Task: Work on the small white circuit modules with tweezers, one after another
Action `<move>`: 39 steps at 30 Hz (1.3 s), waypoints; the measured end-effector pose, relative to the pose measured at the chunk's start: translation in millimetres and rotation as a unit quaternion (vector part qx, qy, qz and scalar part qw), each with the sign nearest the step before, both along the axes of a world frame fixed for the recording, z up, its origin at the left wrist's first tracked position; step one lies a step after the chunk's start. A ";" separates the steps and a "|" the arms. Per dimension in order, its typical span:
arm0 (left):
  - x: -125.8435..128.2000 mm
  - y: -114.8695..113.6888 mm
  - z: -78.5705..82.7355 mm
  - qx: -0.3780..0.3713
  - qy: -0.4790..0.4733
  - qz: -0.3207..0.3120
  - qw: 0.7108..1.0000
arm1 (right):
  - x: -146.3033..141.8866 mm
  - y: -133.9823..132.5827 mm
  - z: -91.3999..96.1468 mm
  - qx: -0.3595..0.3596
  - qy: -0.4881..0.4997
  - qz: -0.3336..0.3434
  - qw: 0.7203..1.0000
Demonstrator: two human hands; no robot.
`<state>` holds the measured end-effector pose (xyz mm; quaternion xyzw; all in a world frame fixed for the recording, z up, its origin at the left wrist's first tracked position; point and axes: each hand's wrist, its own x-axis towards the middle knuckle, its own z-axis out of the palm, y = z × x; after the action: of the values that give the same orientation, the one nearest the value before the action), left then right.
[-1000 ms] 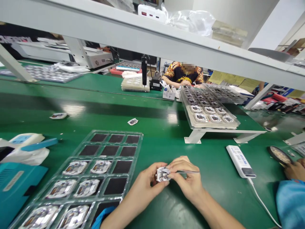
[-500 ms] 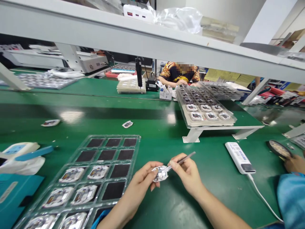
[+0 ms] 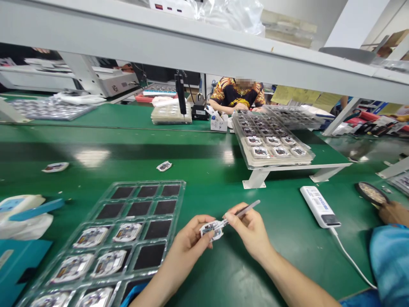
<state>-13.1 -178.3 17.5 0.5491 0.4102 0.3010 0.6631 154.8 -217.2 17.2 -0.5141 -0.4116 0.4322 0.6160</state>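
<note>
A small part is pinched between the thumb and fingers of the left hand. By the right hand, just beside it, a thin tool is gripped near its lower end; the tip is held at the part, but whether contact is made cannot be told. Left of the left hand, a clear tray is partly filled with similar parts. Beyond the right hand, stacked trays are supported by a stand; to its right, a power bank is seen.
</note>
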 end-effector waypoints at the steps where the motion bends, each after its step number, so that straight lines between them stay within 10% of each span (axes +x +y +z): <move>1: 0.0 -0.4 0.2 0.004 0.001 -0.002 1.000 | 0.1 0.1 0.2 -0.001 -0.002 0.002 1.000; 39: -2.1 -0.5 -18.6 -0.017 -0.043 0.003 0.999 | -2.4 -3.7 -0.5 0.035 -0.035 -0.024 0.999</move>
<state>-15.2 -178.8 -1.1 0.5232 0.3878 0.3195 0.6884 152.4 -220.9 16.6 -0.5166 -0.4354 0.3849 0.6289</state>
